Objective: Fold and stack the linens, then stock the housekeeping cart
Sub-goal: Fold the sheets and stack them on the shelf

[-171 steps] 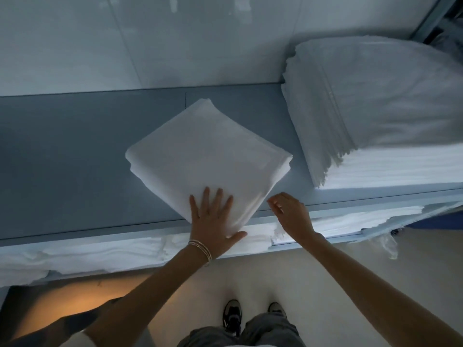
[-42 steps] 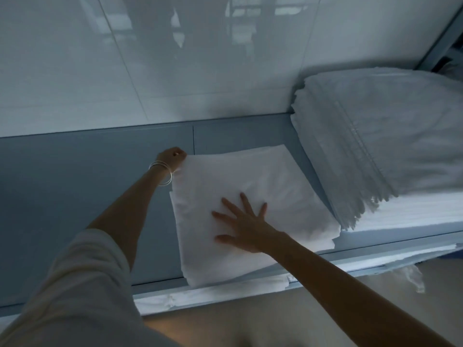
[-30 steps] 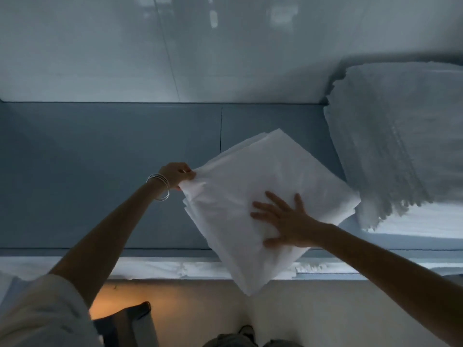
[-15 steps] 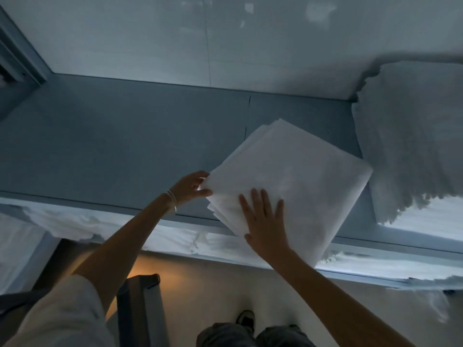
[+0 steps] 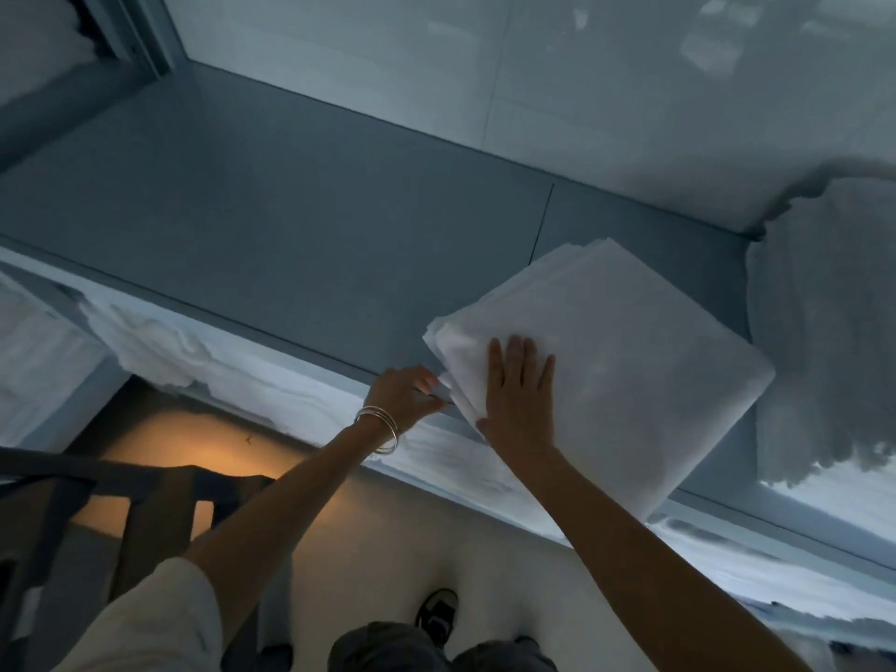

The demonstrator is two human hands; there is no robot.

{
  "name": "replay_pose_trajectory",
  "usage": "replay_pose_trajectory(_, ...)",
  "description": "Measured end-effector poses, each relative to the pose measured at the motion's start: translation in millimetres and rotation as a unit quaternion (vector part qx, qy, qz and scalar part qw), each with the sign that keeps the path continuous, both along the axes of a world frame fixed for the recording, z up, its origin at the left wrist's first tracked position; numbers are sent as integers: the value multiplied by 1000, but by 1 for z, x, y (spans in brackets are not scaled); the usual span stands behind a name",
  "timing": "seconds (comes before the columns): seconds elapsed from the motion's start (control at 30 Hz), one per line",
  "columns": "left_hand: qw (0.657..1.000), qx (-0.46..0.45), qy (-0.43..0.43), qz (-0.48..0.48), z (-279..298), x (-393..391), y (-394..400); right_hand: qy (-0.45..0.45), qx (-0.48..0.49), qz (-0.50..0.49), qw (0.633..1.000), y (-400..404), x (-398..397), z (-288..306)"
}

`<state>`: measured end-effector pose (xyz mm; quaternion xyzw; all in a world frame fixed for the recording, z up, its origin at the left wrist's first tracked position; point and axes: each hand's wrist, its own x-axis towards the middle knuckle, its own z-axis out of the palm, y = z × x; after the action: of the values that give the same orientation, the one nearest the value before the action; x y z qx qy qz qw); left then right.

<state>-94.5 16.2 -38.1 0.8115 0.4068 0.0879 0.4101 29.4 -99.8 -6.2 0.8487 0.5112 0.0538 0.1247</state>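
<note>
Linen stack [image 5: 616, 361] on shelf [image 5: 300, 235], near corner overhanging front edge. Your right hand [image 5: 521, 395] flat on top, fingers straight, together; left hand [image 5: 405, 392] pinches corner layers. Risk — pull corner too hard, layers fan out or stack slides off edge.

Right hand [image 5: 518, 400] flat on folded white linen [image 5: 630, 361], left hand [image 5: 405, 395] pinching its corner, grey shelf [image 5: 291, 244]
</note>
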Motion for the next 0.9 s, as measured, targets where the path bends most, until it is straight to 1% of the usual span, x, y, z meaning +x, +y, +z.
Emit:
replay_pose_trajectory(0.07,1000,-6,-9,-3,-4,5,-10,-3,-11,-4,1000,7,3,-2)
replay_pose_trajectory(0.13,1000,23,6,-6,-7,14,-17,-4,-5,13,1000,6,6,-5)
replay_pose_trajectory(0.23,997,49,18,55,-12,25,-19,2,-3,35,999,4,12,-6)
replay_pose_trajectory(0.27,995,55,30,76,-15,27,-17,5,7,39,999,3,14,-6)
replay_pose_trajectory(0.37,991,83,76,68,-22,29,-6,27,47,47,997,0,18,1)
replay_pose_trajectory(0.43,989,81,90,88,-18,33,0,19,57,47,997,-4,19,6)
replay_pose_trajectory(0.6,977,78,151,128,-14,45,3,16,25,30,999,4,9,-3)
replay_pose_trajectory(0.67,970,107,177,129,-13,48,8,16,15,34,999,5,6,-2)
replay_pose_trajectory(0.73,963,141,198,120,-13,49,14,38,9,43,998,-6,6,2)
replay_pose_trajectory(0.77,961,139,202,126,-11,50,18,55,-3,46,997,-14,8,3)
replay_pose_trajectory(0.87,956,95,226,160,-5,57,36,124,-31,98,987,-29,17,12)
replay_pose_trajectory(0.9,958,83,213,172,0,60,40,166,-29,111,979,-30,23,18)
